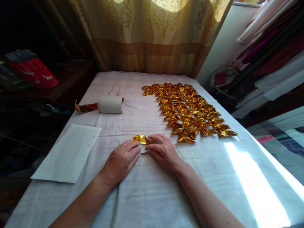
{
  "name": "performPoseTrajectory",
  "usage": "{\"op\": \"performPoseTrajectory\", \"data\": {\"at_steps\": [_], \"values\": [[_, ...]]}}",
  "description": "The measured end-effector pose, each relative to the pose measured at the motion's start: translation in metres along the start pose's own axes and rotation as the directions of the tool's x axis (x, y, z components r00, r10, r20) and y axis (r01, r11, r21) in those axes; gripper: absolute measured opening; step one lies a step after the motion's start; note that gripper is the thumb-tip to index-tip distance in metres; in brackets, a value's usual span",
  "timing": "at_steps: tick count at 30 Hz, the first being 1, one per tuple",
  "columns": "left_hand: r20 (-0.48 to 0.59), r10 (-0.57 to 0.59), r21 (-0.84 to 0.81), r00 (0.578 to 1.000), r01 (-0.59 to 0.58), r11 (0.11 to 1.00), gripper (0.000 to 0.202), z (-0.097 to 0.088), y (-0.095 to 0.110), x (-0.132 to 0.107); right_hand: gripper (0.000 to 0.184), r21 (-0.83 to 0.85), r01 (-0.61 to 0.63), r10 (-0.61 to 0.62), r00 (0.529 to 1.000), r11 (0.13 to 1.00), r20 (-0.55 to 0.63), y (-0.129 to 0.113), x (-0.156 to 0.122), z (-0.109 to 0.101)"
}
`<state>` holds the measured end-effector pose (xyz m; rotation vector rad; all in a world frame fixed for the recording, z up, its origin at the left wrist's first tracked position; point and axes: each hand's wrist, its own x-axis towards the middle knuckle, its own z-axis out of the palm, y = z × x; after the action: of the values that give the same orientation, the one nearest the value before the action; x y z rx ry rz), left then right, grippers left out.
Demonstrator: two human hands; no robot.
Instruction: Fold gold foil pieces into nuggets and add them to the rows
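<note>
Between my two hands, near the middle of the table, is a partly folded piece of gold foil paper (141, 138); its shiny side faces up at the back and a white part shows at the front. My left hand (123, 157) grips its left edge with the fingers together. On the right edge, the fingers of my right hand (162, 148) are closed on the same piece. Both thumbs are mostly hidden. Beyond my right hand lie several rows of folded gold foil pieces (187, 118), set close together.
A white cardboard roll (110, 104) with a copper-coloured strip (86, 107) lies at the back left. Nearer sits a white printed sheet (68, 153). A red holder (35, 72) stands on the dark side shelf. A curtain (152, 38) hangs behind the cloth-covered table (152, 196).
</note>
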<state>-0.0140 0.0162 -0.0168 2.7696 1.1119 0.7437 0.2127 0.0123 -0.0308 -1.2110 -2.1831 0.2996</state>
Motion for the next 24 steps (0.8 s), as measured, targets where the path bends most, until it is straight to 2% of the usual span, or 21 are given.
{"op": "performPoseTrajectory", "data": {"at_steps": [10,17,24], "values": [[0.125,0.003,0.033,0.992,-0.008,0.999,0.026,-0.007,0.009,0.000,0.010,0.117,-0.083,0.082,0.997,0.990,0.013,0.005,0.002,0.000],[0.164,0.004,0.039,0.986,-0.010,0.999,0.030,-0.006,0.009,-0.003,0.007,0.059,-0.120,0.122,0.992,0.991,-0.024,0.000,0.005,0.003],[0.191,0.031,0.024,0.981,-0.036,0.999,0.046,-0.008,0.008,-0.007,0.006,-0.041,-0.162,0.161,0.987,0.986,-0.022,-0.007,0.007,0.004]]}}
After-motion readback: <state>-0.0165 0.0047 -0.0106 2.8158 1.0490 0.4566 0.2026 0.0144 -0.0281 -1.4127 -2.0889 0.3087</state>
